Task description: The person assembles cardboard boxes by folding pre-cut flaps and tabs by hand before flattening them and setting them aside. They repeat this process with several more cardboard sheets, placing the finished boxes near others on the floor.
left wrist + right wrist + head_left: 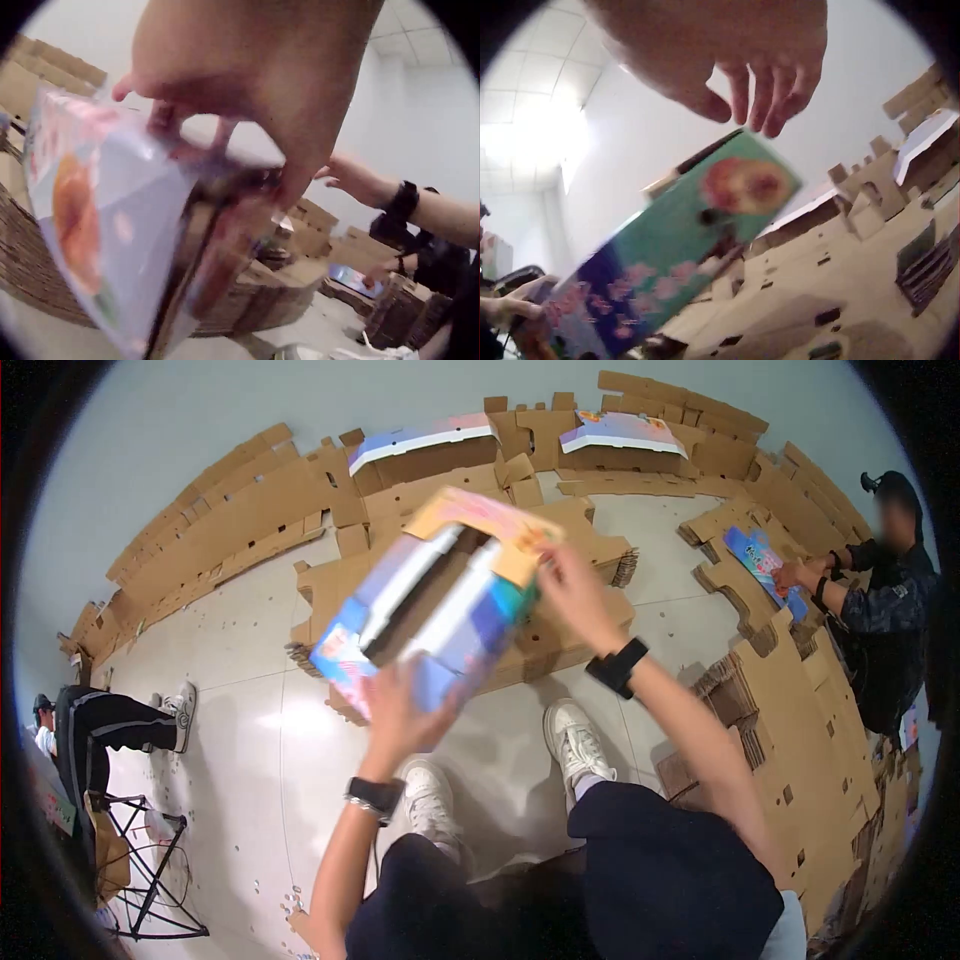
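A printed cardboard box (468,635), blue, purple and peach with fruit and blossom pictures, is held tilted in the air over the floor. Flaps stand folded around the long opening in its top. My left hand (402,700) grips the near end, fingers and thumb over the edge; the left wrist view shows that hand (247,82) on the pale side with an orange fruit. At the far right corner is my right hand (580,595). In the right wrist view its loosely bent fingertips (776,124) hang right by the box's green end (705,217), not wrapped round it.
Stacked flat brown cardboard (580,650) lies beneath the box, with more sheets (800,730) at right. Cardboard pieces and two printed boxes (625,432) line the wall. Another person (890,590) handles a blue printed piece (760,560). A folding stool (150,865) stands left.
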`<action>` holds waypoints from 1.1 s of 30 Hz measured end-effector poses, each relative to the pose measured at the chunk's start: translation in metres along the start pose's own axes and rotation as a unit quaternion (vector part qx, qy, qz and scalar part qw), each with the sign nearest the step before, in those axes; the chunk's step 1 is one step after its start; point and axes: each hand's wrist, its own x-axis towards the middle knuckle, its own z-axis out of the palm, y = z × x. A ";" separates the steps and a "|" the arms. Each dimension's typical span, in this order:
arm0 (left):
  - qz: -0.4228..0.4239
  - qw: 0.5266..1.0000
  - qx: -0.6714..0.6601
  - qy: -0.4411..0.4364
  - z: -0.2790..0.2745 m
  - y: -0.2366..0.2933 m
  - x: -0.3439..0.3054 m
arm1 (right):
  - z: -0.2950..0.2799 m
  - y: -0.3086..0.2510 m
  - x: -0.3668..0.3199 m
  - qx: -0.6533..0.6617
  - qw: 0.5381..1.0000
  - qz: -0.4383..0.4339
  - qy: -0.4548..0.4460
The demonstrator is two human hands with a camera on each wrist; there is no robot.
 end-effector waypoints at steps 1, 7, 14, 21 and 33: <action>0.025 0.999 0.040 -0.013 0.026 0.003 -0.006 | 0.016 -0.001 -0.016 0.040 0.998 -0.006 -0.052; -0.016 1.000 0.000 -0.005 0.064 0.032 -0.030 | 0.075 -0.029 -0.103 -0.024 0.974 -0.153 -0.163; -0.023 0.999 0.009 -0.026 0.057 0.023 -0.069 | 0.074 -0.027 -0.138 -0.027 0.951 -0.055 -0.303; 0.003 0.997 0.039 -0.067 0.044 0.024 -0.071 | 0.060 -0.049 -0.152 0.025 0.909 -0.005 -0.415; 0.041 0.994 0.059 -0.085 0.030 0.017 -0.073 | 0.062 -0.030 -0.154 0.138 0.899 -0.056 -0.412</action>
